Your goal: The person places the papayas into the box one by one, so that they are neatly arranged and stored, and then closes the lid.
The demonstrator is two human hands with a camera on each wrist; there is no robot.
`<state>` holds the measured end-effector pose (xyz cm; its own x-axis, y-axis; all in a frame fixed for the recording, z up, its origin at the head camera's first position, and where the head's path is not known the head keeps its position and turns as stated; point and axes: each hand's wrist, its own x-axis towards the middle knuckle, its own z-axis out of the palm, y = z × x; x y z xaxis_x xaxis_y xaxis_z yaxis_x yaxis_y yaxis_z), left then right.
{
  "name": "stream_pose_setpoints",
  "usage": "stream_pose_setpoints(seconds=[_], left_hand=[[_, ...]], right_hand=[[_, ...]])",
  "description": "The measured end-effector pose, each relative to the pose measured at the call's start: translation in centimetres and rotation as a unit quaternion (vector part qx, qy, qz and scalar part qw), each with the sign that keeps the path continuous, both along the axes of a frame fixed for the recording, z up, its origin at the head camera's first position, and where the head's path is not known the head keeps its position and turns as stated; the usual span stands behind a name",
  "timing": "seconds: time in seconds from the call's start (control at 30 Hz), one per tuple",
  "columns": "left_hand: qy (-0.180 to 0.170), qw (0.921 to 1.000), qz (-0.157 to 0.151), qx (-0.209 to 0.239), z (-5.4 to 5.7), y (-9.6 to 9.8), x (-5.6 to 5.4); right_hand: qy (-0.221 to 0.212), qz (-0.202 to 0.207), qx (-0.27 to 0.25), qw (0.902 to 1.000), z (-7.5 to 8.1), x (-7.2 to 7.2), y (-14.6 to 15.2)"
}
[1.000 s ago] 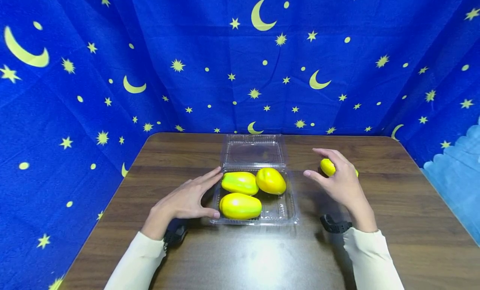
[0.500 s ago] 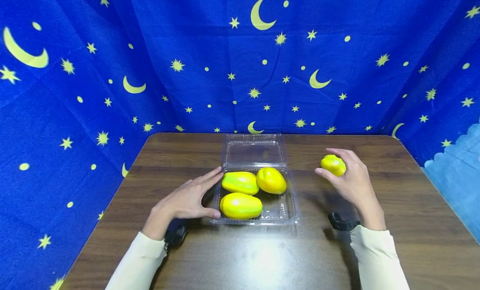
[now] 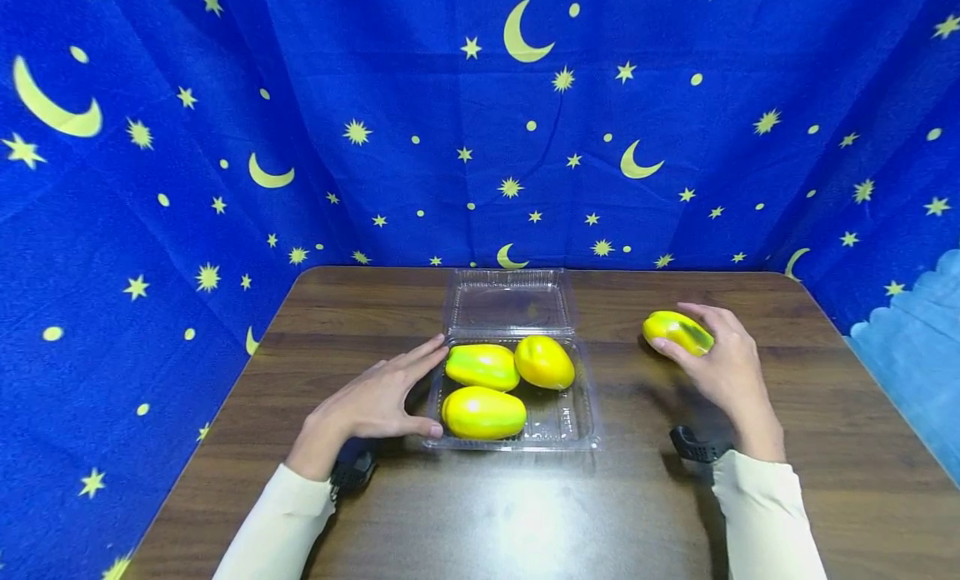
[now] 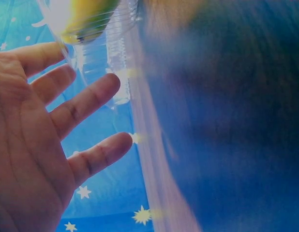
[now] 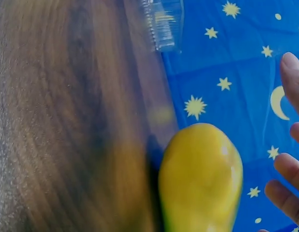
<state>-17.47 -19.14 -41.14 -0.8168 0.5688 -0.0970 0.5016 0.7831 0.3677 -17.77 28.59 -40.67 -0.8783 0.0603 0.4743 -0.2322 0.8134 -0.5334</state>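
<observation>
My left hand (image 3: 367,401) lies at the left edge of a clear plastic clamshell box (image 3: 558,422), fingers spread and fairly straight. In the left wrist view the fingertips of that hand (image 4: 57,116) are near or against the box wall (image 4: 118,72); contact is hard to tell. Inside the box lie a yellow-green papaya-like fruit (image 3: 482,367), a second one (image 3: 483,413) in front and a yellower one (image 3: 544,363) at right. My right hand (image 3: 723,367) hovers around another such fruit (image 3: 678,332) on the table. In the right wrist view its spread fingers (image 5: 290,169) are apart from the fruit (image 5: 200,179).
The box's lid (image 3: 510,305) is folded back flat toward the far edge of the brown wooden table (image 3: 360,513). A blue curtain (image 3: 420,80) with moons and stars hangs behind and beside the table. Black wrist straps (image 3: 697,447) sit on both wrists.
My right hand has shifted right along the loose fruit, which is now more exposed and stays in about the same place. The left hand and the box have not visibly moved.
</observation>
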Motion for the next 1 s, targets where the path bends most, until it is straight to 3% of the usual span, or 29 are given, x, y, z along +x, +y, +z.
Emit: stream_pose_setpoints(seconds=[0.4,0.83,1.0], left_hand=[[0.004,1.0,-0.004,0.0,0.0,0.0,-0.2],[0.002,1.0,-0.005,0.005,0.0,0.0,-0.1],[0.006,0.9999,-0.008,0.004,-0.1,0.0,-0.1]], right_hand=[[-0.044,-0.034,0.005,0.9985,-0.9,-0.2,1.0],[-0.094,-0.062,-0.022,0.9934,-3.3,-0.7,1.7],[-0.086,-0.072,-0.034,0.9931,-3.7,-0.6,1.7]])
